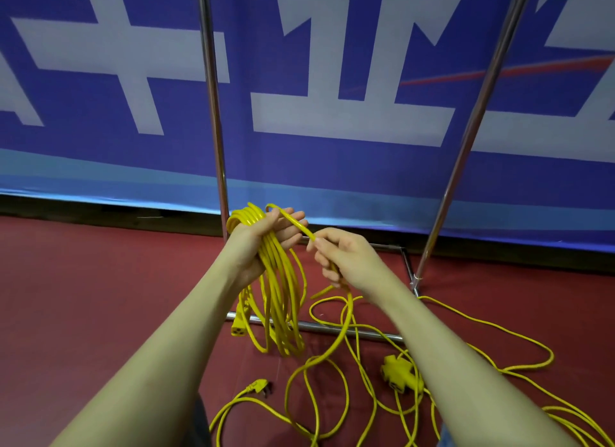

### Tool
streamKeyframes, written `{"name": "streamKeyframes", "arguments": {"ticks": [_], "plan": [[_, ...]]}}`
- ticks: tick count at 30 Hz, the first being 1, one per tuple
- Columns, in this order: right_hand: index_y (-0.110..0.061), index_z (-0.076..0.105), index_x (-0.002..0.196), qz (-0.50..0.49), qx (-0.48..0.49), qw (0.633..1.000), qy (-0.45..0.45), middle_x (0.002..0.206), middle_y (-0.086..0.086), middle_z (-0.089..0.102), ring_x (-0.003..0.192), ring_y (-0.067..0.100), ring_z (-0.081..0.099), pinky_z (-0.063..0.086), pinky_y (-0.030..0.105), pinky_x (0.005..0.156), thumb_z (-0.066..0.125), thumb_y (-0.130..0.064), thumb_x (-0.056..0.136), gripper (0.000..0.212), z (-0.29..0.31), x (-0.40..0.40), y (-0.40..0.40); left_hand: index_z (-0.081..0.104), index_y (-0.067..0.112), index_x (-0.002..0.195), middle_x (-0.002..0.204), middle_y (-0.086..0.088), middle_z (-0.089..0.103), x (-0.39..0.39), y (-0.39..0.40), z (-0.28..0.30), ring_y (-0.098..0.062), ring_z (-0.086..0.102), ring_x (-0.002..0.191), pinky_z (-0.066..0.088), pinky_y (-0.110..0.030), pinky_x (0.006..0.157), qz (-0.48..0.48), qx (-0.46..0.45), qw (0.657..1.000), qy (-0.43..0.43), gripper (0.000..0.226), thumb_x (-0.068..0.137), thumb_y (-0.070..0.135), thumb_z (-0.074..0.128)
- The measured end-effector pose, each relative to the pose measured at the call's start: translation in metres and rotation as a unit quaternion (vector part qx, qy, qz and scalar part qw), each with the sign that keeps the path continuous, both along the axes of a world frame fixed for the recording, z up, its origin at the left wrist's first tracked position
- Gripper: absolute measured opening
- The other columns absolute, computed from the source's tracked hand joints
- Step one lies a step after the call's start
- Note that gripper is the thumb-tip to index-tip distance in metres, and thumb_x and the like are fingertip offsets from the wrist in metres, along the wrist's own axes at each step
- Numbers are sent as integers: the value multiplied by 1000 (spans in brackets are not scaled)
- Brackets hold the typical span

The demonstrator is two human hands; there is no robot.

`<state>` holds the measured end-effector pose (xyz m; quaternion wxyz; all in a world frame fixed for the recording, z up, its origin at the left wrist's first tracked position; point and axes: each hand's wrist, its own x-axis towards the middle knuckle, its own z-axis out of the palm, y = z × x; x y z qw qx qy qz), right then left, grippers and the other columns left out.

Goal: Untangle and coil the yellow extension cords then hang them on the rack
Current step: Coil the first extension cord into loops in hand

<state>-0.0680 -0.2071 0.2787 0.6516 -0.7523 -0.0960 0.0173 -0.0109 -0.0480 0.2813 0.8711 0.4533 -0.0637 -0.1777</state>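
Gathering loops, the left hand [266, 243] grips one yellow coil [279, 300] so it hangs free of the floor, while the right hand [342, 257] pinches the cord's next length [298, 225], feeding it over. Loose cord [332, 380] sprawls on the red floor [100, 296] below the rack [466, 130]. Visible: one socket end [238, 328], one plug [258, 387], one multi-outlet block [399, 375].

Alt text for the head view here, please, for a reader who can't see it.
A left hand holds a coil of yellow cord while the right hand feeds it more cord. Loose cord, a plug and a socket block lie on the red floor before a metal rack.
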Motion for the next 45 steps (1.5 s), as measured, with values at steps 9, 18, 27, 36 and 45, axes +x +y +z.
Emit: {"name": "streamKeyframes", "arguments": {"ticks": [9,18,27,36,45], "plan": [[-10,59,78,95,-49,993,48,47,-6,38,36,4,27,23,14,38,44,-10,99,26,1,0,13,56,7,90,65,0,69,-1,4,7,-9,67,57,57,-22,57,17,-63,995,70,25,102,21,39],[-11,57,77,14,-48,999,20,46,-8,48,40,4,35,28,14,41,50,-9,96,21,-3,-6,-5,57,3,102,83,-6,75,-4,1,10,-15,73,75,59,-27,64,-8,-43,999,10,29,101,23,36],[-11,60,71,31,-84,996,26,49,-5,53,41,4,45,38,15,44,59,-14,92,21,-4,-4,-3,53,9,81,58,4,64,-9,-10,13,-5,63,51,55,-20,56,40,-57,997,32,24,100,14,40],[-11,70,87,28,-87,996,8,68,-4,68,66,5,61,48,18,69,62,0,86,13,-19,-2,-22,56,3,97,78,-6,74,-1,-1,12,-13,72,71,59,-26,61,60,-110,991,49,22,101,18,40],[3,68,90,30,-35,999,0,59,-6,63,56,2,55,44,13,60,63,1,86,8,-11,2,-8,56,4,94,74,-6,73,-14,-21,8,-15,71,68,60,-29,67,32,-69,996,36,11,94,1,46]]}}
